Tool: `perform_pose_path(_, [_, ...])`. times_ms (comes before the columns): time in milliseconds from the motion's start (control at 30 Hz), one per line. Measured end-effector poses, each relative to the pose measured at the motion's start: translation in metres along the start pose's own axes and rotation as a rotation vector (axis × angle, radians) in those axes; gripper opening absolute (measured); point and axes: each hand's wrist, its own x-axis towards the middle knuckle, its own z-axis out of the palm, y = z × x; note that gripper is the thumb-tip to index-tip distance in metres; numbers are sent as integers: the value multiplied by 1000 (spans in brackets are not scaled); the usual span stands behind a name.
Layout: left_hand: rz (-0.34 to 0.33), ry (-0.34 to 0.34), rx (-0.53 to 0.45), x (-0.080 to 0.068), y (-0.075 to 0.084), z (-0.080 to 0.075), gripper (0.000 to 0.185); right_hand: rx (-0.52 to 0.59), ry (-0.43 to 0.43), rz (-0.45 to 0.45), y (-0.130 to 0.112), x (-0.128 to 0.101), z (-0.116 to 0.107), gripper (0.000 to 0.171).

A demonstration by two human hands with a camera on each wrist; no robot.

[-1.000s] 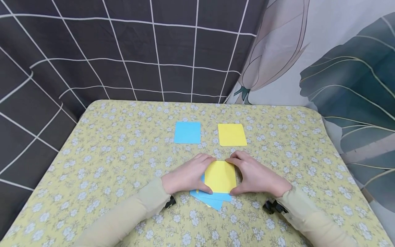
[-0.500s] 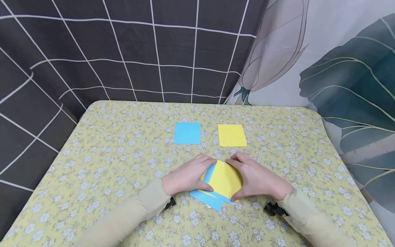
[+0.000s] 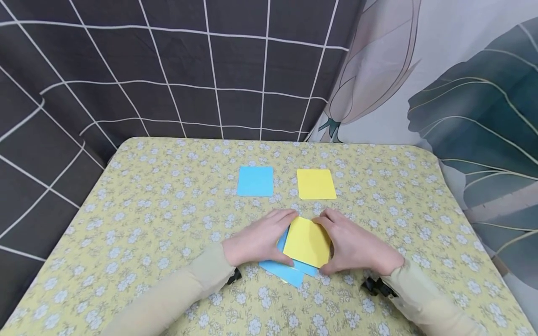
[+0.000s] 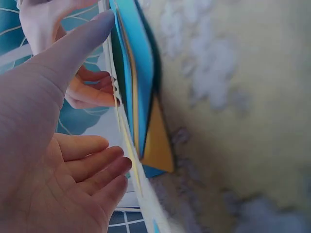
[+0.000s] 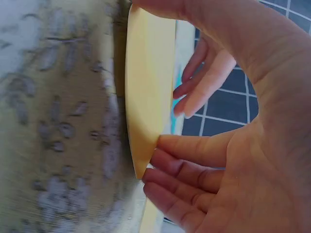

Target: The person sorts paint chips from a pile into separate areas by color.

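Note:
In the head view a yellow square card [image 3: 308, 243] tops a loose, fanned pile of blue cards [image 3: 286, 274] and yellow ones near the table's front. My right hand [image 3: 353, 242] holds this yellow card along its right side, thumb at the near corner and fingers at the far one. The card [image 5: 146, 82] bows in the right wrist view. On the pile's left, my left hand [image 3: 260, 238] has its thumb at the near edge and its fingertips by the far corner. Its fingers [image 4: 97, 167] look loose and lightly bent in the left wrist view.
Farther back lie a single blue card [image 3: 255, 181] on the left and a single yellow card [image 3: 316, 184] on the right. A flowered yellow cloth [image 3: 147, 200] covers the table. A dark gridded curtain [image 3: 176, 60] hangs behind.
The top yellow card has shifted right and turned under my right hand, showing more blue at its left. Both hands have moved slightly right. The two far cards stay put.

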Motion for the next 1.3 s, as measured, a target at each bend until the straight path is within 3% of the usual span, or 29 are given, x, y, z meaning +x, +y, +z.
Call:
perform_pose_path(167, [-9, 29, 16, 12, -3, -9, 114, 37, 51, -14, 6, 7, -12, 105])
perform_pose_path(367, [-28, 146, 34, 34, -14, -22, 117, 14, 161, 33, 23, 22, -30, 111])
perform_pose_path(633, [-43, 233, 36, 67, -29, -41, 114, 11, 220, 50, 46, 45, -57, 101])
perform_pose_path(900, [-87, 214, 56, 101, -42, -52, 111, 35, 181, 97, 71, 71, -76, 95])
perform_pose_path(1133, [-153, 120, 48, 123, -50, -40, 111, 62, 81, 153, 93, 88, -68, 97])
perform_pose_path(1300, [-173, 94, 36, 127, -55, -28, 105, 119, 28, 192, 102, 90, -58, 98])
